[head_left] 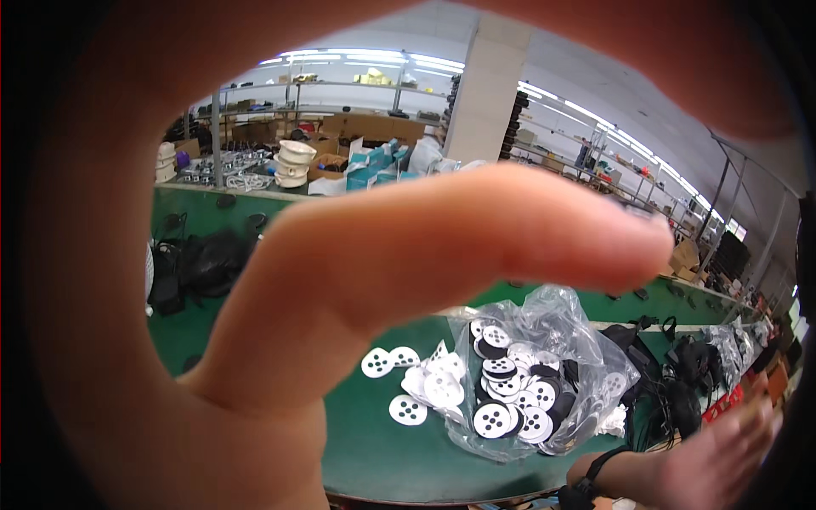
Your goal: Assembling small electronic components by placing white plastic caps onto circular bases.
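Observation:
My left hand [280, 357] is very close to the camera and covers much of the head view. Its thumb stretches rightward across the middle, while a blurred finger arches over the top, apart from the thumb. Nothing shows between them. At the lower right, my right hand [722, 459] is held out with its fingers extended and nothing visible in it; a black band [591, 480] circles that wrist. Beyond the hands, a clear plastic bag [586, 340] lies open on the green table, full of round white and black discs [535, 421] with holes. Several loose white discs [408, 410] lie left of the bag.
The green table [374, 467] has black straps and bundles [693, 365] at right. More black items [212, 263] lie at left. Across the back are stacked white rolls [293, 163], cardboard boxes [374, 127], metal shelves and a pale pillar [484, 93].

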{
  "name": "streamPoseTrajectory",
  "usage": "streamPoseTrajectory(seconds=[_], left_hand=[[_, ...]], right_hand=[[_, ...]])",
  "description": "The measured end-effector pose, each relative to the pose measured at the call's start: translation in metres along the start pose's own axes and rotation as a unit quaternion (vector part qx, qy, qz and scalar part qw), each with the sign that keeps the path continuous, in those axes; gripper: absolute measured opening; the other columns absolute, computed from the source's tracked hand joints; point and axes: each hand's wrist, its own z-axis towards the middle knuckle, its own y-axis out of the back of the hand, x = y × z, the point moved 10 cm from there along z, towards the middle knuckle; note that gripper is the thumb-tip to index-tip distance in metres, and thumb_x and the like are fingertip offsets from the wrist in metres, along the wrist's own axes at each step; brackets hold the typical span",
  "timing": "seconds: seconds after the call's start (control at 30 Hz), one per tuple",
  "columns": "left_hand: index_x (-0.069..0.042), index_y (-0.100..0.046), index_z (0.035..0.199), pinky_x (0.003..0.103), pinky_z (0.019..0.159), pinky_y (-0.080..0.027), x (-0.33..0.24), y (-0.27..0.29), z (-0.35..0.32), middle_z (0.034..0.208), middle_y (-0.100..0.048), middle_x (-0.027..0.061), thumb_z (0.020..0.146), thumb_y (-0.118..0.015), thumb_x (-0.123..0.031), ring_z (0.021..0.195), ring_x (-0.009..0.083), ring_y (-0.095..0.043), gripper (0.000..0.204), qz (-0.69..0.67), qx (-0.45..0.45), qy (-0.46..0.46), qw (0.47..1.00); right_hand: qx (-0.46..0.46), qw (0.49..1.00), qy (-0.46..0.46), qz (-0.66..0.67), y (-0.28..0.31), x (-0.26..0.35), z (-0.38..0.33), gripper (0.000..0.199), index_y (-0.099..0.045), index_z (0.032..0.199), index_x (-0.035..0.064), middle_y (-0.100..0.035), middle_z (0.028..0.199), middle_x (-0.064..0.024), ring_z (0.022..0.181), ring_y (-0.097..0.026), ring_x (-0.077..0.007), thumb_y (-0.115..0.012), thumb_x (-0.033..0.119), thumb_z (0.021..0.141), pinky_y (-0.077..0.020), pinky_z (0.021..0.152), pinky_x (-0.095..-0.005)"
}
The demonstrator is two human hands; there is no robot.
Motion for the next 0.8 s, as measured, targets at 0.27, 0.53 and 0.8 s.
streamPoseTrajectory(seconds=[0.27, 0.53, 0.8], left_hand=[[-0.004, -0.032, 0.134, 0.039, 0.088, -0.045, 0.002, 0.046, -0.057, 0.135, -0.034, 0.0168, 0.069, -0.075, -0.008, 0.109, 0.0281, -0.049, 0.078, 0.09, -0.059, 0.019, 0.994], [-0.002, -0.035, 0.132, 0.034, 0.084, -0.047, 0.007, 0.02, -0.072, 0.132, -0.037, 0.0144, 0.068, -0.077, -0.004, 0.103, 0.0232, -0.053, 0.077, 0.074, -0.016, 0.011, 0.997], [-0.004, -0.042, 0.127, 0.031, 0.081, -0.047, 0.1, -0.107, -0.119, 0.121, -0.043, 0.0148, 0.074, -0.069, -0.002, 0.098, 0.0222, -0.053, 0.059, -0.026, 0.203, 0.21, 0.956]], right_hand=[[0.334, 0.928, -0.082, -0.147, -0.105, -0.121, -0.079, 0.025, -0.054, 0.092, -0.0072, -0.054, 0.097, -0.0129, 0.09, -0.053, -0.0218, -0.044, 0.015, 0.088, -0.0376, 0.089, -0.0328], [0.708, 0.675, -0.057, -0.198, -0.221, -0.235, -0.26, 0.026, -0.064, 0.087, 0.0029, -0.065, 0.089, -0.0152, 0.087, -0.062, -0.0292, -0.055, 0.027, 0.084, -0.0468, 0.078, -0.0405], [0.914, 0.309, -0.151, -0.216, -0.256, -0.326, -0.509, 0.039, -0.063, 0.112, 0.0075, -0.058, 0.122, -0.0178, 0.119, -0.051, -0.0353, -0.055, 0.026, 0.078, -0.0291, 0.101, -0.0622]])
